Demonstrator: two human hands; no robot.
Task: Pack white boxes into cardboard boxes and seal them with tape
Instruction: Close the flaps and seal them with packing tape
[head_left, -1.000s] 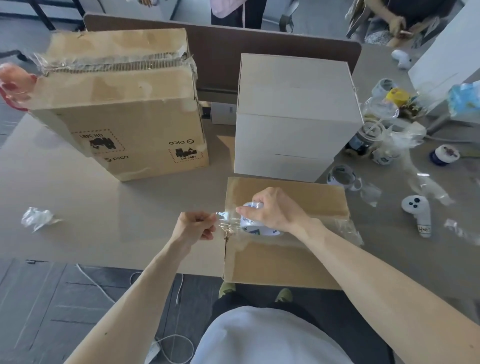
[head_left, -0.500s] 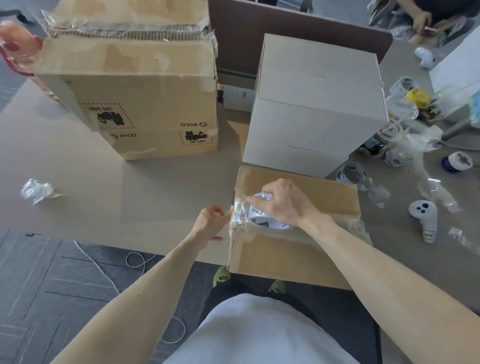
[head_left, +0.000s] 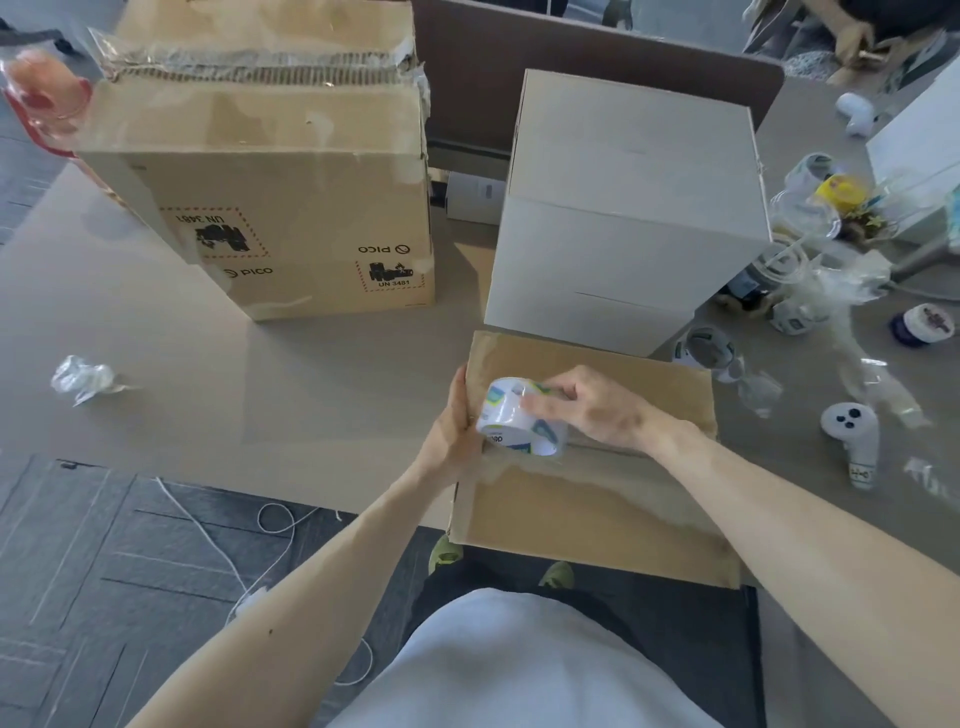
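Boxes: two cardboard, one white (head_left: 631, 208) | right hand (head_left: 597, 410) grips tape roll (head_left: 519, 415) | left hand (head_left: 457, 431) flat

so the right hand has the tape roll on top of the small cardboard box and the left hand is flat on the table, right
Not quite. In the head view the right hand does hold the tape roll on the small cardboard box, but the left hand is pressed against that box's left edge, not flat on the table.

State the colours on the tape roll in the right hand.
The tape roll is white with green, blue and yellow markings; head view, somewhat blurred.
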